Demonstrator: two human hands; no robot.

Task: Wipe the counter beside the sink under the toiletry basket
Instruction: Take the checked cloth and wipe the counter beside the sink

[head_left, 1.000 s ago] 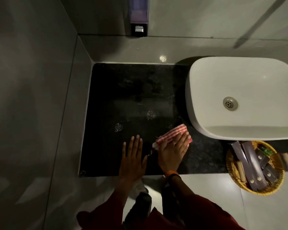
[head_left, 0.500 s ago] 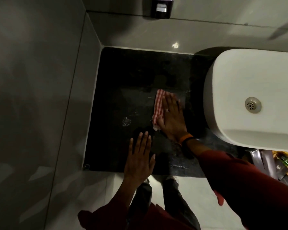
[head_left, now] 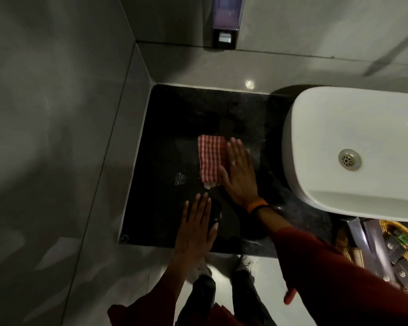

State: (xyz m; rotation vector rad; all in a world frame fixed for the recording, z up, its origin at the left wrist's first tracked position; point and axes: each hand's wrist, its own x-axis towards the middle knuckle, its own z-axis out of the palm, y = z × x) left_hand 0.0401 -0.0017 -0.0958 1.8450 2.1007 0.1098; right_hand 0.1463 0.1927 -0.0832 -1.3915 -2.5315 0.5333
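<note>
Head view: your right hand, flat, fingers spread, pins checked cloth at mid bench; left hand flat, empty. Risk: cloth only half under palm, may slip; basket sits front-right w/ sleeve over it, could snag.

Head cam, looks steeply down, close over counter.

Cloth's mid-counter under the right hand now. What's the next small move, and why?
Probably sweep the cloth left and toward the front edge, over the pale smear beside it. The right hand lies flat, covering only the cloth's right edge, and the left hand rests flat on the counter near the front, so that smear looks unwiped.
</note>
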